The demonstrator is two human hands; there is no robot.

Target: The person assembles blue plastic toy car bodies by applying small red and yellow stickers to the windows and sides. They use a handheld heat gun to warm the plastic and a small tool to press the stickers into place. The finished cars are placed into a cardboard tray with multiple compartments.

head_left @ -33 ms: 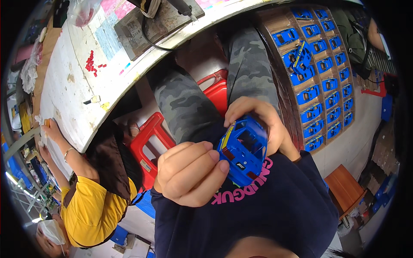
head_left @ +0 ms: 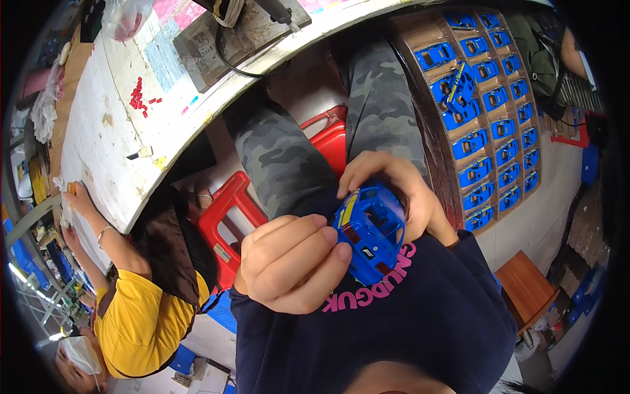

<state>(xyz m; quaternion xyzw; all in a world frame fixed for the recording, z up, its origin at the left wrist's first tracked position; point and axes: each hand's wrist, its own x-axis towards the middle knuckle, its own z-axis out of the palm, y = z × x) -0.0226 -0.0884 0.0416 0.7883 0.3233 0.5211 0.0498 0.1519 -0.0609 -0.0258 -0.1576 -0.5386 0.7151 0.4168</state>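
Observation:
A blue toy car body (head_left: 371, 231) with open window frames and a yellow strip along its side is held in front of my chest. My right hand (head_left: 400, 184) wraps round its far and right sides, fingers over the top edge. My left hand (head_left: 292, 262) has its fingers curled, and the tips of thumb and fingers press at the car's left rear corner, by a dark red tail-light patch. Whether anything small lies between those fingertips is hidden.
To my right stands a tray (head_left: 438, 148) with rows of blue toy cars, one lying tilted on others. A white table (head_left: 105, 157) ahead bears small red pieces (head_left: 137, 98) and a metal plate (head_left: 213, 49). A red stool (head_left: 226, 223) and a co-worker in yellow (head_left: 141, 322) are at left.
The toy car has tilted very slightly in my hands, and my right fingers have shifted a little along its top edge. Both hands keep their hold.

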